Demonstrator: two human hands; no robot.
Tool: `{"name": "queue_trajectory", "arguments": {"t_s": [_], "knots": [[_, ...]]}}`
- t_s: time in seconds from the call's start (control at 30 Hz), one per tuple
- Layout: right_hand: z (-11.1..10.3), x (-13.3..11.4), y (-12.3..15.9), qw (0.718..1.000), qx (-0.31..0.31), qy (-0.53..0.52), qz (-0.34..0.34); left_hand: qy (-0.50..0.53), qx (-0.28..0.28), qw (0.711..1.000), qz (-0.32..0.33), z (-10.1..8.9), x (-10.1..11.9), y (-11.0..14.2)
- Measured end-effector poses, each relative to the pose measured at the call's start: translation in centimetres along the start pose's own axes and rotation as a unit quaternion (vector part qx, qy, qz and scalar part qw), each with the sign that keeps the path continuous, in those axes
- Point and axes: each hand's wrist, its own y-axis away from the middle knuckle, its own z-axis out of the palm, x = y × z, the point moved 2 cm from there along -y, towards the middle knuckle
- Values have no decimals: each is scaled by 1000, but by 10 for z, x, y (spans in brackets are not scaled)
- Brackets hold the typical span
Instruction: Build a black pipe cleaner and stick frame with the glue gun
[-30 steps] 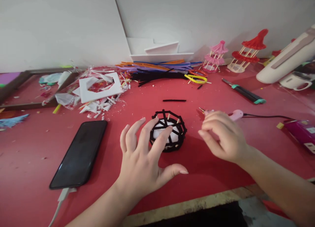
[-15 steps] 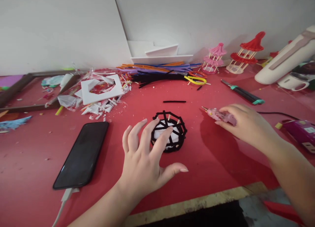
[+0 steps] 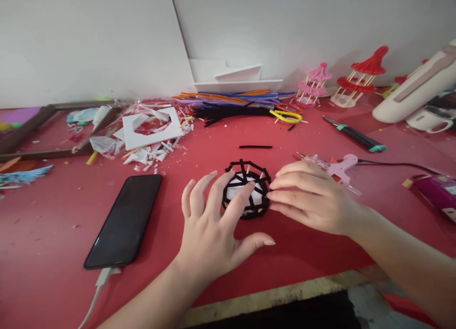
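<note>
A small round frame of black pipe cleaners (image 3: 245, 180) stands on the red table, with short wooden sticks in it and a white base under its spokes. My left hand (image 3: 217, 224) lies over its left side, fingers spread, index fingertip on the top spokes and thumb held away. At the right rim, my right hand (image 3: 309, 198) has its fingertips drawn together on the edge; the exact grip is partly hidden. Behind that hand lies a pink glue gun (image 3: 344, 168), its nozzle pointing left. A short black pipe cleaner piece (image 3: 255, 147) lies beyond the frame.
To the left lies a phone (image 3: 124, 222) on a cable. White foam scraps (image 3: 153, 134) and bundled pipe cleaners (image 3: 228, 103) fill the back, beside yellow-handled scissors (image 3: 288, 116). A cutter knife (image 3: 356, 135), small pagoda models (image 3: 361, 82) and a purple box (image 3: 432, 193) are at right.
My right hand has let go of the glue gun, leaving it on the table, and moved left to the frame's right rim. My left hand keeps its place on the frame.
</note>
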Motion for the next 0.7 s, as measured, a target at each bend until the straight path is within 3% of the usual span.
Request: {"name": "queue_trajectory", "arguments": {"t_s": [0.13, 0.23, 0.33, 0.4, 0.57, 0.7], "knots": [[5, 4, 5, 1000, 14, 1, -3, 54, 14, 998, -19, 3, 0, 2], [7, 3, 5, 1000, 15, 8, -3, 150, 33, 983, -97, 9, -5, 6], [8, 2, 5, 1000, 23, 14, -5, 263, -18, 940, -218, 16, -13, 9], [8, 1, 6, 1000, 26, 12, 0, 332, -47, 904, -264, 17, -15, 8], [2, 0, 5, 998, 46, -19, 25, 423, -61, 859, -281, 14, -11, 2], [-9, 1, 0, 993, 99, -14, 62, 488, -113, 821, -275, 12, -4, 2]]}}
